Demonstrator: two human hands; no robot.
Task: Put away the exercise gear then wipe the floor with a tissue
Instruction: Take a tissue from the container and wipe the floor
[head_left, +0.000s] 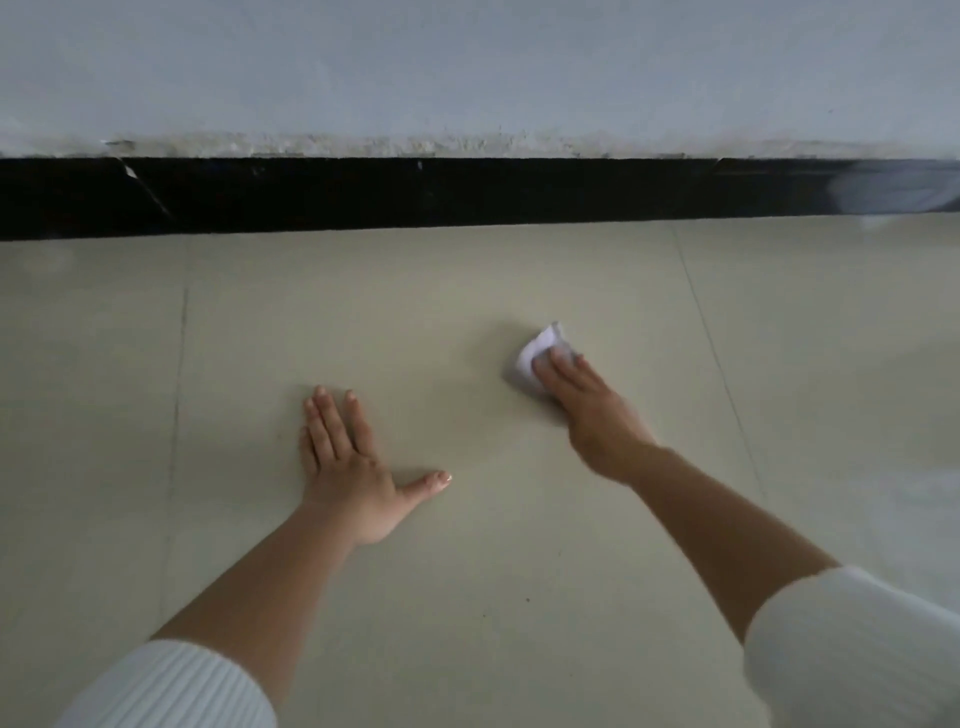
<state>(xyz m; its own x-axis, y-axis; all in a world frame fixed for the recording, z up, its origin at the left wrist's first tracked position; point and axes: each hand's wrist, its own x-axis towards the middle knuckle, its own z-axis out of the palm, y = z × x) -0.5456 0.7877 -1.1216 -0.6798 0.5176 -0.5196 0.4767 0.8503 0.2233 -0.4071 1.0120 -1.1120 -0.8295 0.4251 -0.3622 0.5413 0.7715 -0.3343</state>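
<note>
Fingers (563, 371) flat on crumpled tissue (540, 353) — smooth tiles (467, 312)

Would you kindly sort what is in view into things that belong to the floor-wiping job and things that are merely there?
Part of the job:
right hand
tissue
floor

Merely there:
left hand, flat on the floor
black skirting
wall

Indoor room, tiled floor (467, 291), black skirting (467, 192), painted wall (467, 67)
</note>
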